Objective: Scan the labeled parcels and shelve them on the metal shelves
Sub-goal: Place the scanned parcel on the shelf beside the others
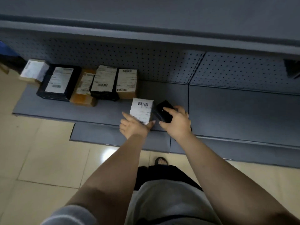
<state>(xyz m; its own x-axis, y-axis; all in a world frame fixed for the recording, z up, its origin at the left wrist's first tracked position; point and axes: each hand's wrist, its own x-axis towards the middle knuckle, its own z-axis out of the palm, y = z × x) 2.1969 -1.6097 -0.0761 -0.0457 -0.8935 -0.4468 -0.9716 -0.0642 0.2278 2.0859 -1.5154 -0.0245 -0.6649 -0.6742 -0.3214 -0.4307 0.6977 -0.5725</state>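
Both your arms reach forward and down toward the shelf [227, 111]. Your left hand [134, 126] grips the near end of the parcel [142, 111], thumb on one side and fingers on the other, above the shelf's front edge, label facing up. Your right hand [176, 122], just right of the parcel, holds the black scanner [164, 111]. Five more parcels [103, 82] stand at the shelf's back, left of the parcel.

Matt grey metal shelf [227, 108]; paper-labelled cardboard parcel [141, 109]; glossy tiled floor [48, 159].
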